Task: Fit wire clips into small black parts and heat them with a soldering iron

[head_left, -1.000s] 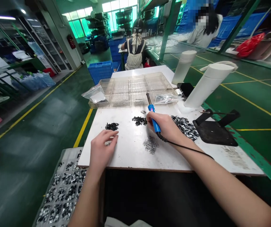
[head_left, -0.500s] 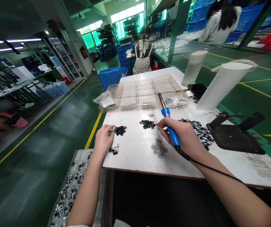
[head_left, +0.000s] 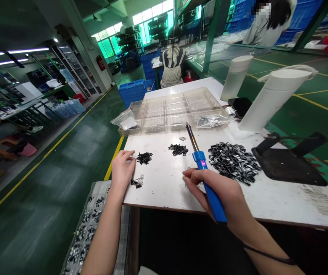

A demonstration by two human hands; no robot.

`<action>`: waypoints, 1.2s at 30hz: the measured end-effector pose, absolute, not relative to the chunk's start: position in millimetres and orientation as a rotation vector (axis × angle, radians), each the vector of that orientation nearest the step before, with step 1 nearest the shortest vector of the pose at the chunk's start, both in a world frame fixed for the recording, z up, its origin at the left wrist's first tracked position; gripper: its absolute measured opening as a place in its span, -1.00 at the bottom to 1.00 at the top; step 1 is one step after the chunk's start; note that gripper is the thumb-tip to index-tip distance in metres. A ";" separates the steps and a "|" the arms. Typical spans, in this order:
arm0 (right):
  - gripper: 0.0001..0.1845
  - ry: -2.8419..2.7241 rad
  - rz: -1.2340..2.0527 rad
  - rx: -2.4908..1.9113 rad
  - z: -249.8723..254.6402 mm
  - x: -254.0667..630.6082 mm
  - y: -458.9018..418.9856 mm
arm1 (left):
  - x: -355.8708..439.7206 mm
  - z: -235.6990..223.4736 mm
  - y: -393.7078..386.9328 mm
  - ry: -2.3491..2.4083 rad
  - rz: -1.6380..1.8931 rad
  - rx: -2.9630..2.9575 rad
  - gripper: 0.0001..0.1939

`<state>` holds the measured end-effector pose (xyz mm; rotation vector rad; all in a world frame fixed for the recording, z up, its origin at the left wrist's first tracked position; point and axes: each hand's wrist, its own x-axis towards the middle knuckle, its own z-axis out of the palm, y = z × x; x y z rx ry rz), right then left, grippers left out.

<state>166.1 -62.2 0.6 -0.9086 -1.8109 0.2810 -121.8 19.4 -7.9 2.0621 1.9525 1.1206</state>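
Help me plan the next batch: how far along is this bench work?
Perhaps done: black-and-silver pieces in the compartmented tray beside the table, though I can't confirm. In hand: the right hand holds the blue soldering iron; the left hand is beside the left black pile. Apparently left: that pile, the middle black pile and the large black-and-silver pile, all loose on the table.

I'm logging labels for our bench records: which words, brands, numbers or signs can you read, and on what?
No text is readable.
Blue soldering iron: no legible brand.
Small white roll: dark marks, too small to read.
Strapped white bottle: any print is too faint to read.
Fire extinguisher: any label is too blurred.
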 end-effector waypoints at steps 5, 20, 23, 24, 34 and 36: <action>-0.78 -1.697 0.331 -0.857 -0.8 153.0 -70.5 | -85.2 7.7 -18.3 1.469 1.390 1.885 -0.76; -0.79 -1.533 0.448 -1.056 -16.5 172.5 -99.4 | -3.8 6.6 -61.1 0.999 1.222 1.592 -0.71; -0.79 -1.507 0.491 -1.078 -16.2 173.6 -100.9 | 0.7 4.7 -63.0 0.990 1.246 1.606 -0.71; -0.79 -1.496 0.508 -1.080 -16.0 173.5 -101.3 | 1.8 4.0 -63.6 0.987 1.251 1.606 -0.71; -0.71 -1.325 0.521 -1.050 -23.6 168.5 -105.7 | 6.1 -4.9 -61.7 0.905 1.167 1.278 -0.78; -0.71 -1.378 0.443 -1.009 -25.6 170.6 -105.1 | 5.8 -6.2 -60.7 0.901 1.102 1.181 -0.78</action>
